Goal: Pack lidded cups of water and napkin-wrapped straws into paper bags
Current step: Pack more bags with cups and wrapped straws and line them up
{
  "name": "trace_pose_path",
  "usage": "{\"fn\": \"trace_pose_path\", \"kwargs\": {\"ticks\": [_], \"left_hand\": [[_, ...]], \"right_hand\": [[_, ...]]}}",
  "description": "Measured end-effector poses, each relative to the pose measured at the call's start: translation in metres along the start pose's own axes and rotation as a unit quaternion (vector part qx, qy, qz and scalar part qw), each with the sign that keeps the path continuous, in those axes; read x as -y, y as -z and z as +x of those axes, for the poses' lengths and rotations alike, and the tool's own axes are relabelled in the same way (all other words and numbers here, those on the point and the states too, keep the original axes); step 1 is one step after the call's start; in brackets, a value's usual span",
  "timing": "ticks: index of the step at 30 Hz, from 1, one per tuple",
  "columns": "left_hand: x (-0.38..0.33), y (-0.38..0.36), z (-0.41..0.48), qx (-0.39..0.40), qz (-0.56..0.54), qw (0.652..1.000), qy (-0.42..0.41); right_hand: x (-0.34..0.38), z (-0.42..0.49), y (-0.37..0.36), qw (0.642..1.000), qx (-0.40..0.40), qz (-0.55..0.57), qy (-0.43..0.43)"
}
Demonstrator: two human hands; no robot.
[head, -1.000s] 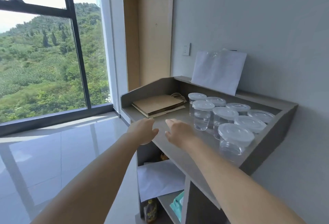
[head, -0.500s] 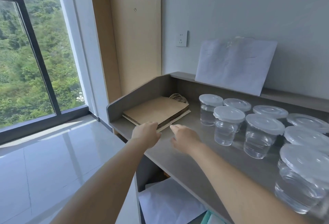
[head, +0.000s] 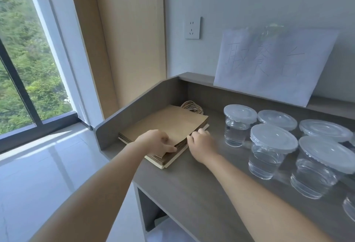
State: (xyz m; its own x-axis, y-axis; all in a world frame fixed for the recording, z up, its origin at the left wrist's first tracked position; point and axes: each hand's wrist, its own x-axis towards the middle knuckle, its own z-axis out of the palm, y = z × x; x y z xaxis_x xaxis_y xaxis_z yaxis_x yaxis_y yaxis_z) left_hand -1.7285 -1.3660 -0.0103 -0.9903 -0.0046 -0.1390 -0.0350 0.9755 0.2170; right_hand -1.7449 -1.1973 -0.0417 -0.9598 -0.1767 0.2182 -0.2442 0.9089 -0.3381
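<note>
Bags' [head: 169, 124] long axis runs away from me. Left grip [head: 155, 141] pinches the near corner, right grip [head: 199, 141] curled at the edge, hold unclear.

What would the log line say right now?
left hand holds paper bag stack corner | right hand touches its edge | lidded cups untouched

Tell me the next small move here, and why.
Probably lift just the top bag free with the right hand while the left hand holds down the stack of paper bags: both hands sit at its near edge, the bags lie flat and unopened, and the lidded cups stand alongside.
</note>
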Motion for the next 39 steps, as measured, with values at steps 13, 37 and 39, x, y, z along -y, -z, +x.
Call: {"fn": "trace_pose_path", "kwargs": {"ticks": [13,37,39], "left_hand": [[0.004,0.012,-0.033,-0.186,0.118,0.958,-0.183],[0.056,-0.049,-0.170,0.241,-0.730,0.631,-0.107],[0.045,-0.057,-0.187,0.272,-0.716,0.628,-0.136]], "right_hand": [[0.068,0.013,0.027,0.858,-0.025,0.464,-0.220],[0.085,-0.280,0.059,0.880,-0.291,0.203,-0.316],[0.101,-0.289,0.068,0.841,-0.290,0.305,-0.339]]}}
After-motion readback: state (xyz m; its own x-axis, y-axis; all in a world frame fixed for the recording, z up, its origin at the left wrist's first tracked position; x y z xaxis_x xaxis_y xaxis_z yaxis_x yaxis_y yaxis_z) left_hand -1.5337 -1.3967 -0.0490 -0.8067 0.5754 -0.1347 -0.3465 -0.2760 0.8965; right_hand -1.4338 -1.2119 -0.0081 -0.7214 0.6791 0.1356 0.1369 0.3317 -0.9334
